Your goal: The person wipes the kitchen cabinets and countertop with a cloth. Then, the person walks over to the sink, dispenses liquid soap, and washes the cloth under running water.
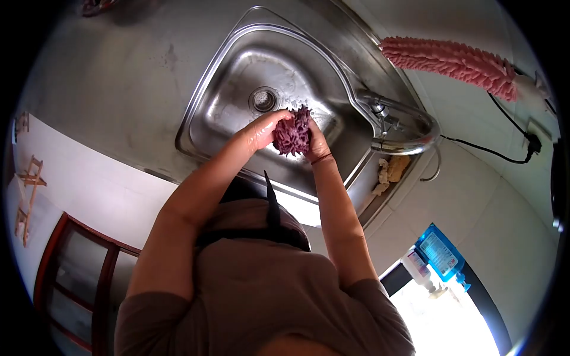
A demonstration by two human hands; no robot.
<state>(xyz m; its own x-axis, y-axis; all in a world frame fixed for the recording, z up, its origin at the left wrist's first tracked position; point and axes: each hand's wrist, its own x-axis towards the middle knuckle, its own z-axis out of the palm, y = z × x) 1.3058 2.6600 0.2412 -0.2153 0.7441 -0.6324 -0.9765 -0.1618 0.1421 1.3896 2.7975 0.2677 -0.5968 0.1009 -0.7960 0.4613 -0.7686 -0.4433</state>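
Note:
Above the steel sink [200, 98], a dark purple chenille cloth [291, 134] with shaggy, finger-like strands is bunched between both hands. My left hand [264, 129], wet and shiny, presses on its left side with the fingers closed against it. On the other side, my right hand [317, 143] grips the cloth; most of its fingers are hidden behind the strands. The round drain [263, 99] lies just beyond my left hand. Water drops dot the basin floor near the cloth.
A curved chrome faucet [409, 142] rises at the sink's right. Near it lie a yellow-brown sponge [398, 168] and pale scraps. A pink chenille duster [451, 64], a black plug [533, 143] with its cord, and a blue bottle [439, 252] are farther right.

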